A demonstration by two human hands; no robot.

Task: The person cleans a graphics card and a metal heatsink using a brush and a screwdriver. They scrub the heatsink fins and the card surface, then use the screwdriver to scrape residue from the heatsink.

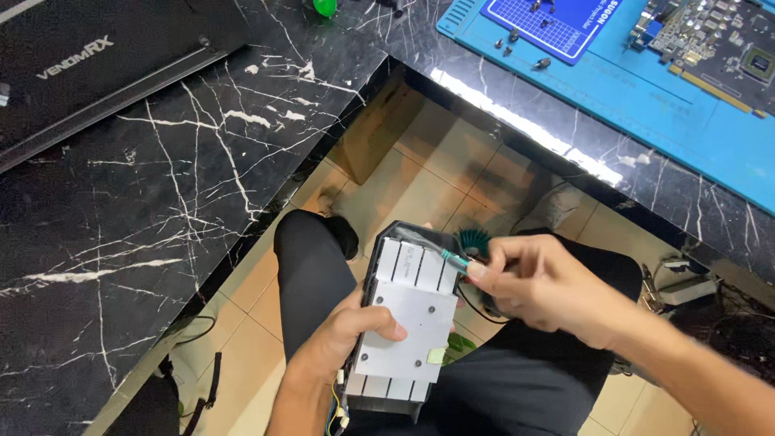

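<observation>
Black marble with white veins makes up the table (161, 186), which bends around a gap where the person sits over a tan tiled floor (420, 186). On the far right part of the table lies a blue work mat (646, 105) with a few small screws (542, 62) on it and a green circuit board (710, 40) at its upper edge. A flat black box (89, 56) lies at the upper left.

Over the lap, clad in black trousers (315, 274), the left hand (343, 335) holds a metal cooling block (408, 315) with a pale grey plate and rows of fins. Its thumb lies across the plate and the other fingers wrap the left edge from underneath, so the grip is closed around the block. Thin coloured wires (335, 400) hang from the block's lower left corner.

The right hand (541, 287) comes in from the right with its fingers pinched narrowly on a small screwdriver (454, 258) with a teal shaft, whose tip touches the upper right part of the block. Just behind it a round dark teal finned part (475, 241) shows, possibly a fan, though it is mostly hidden.
</observation>
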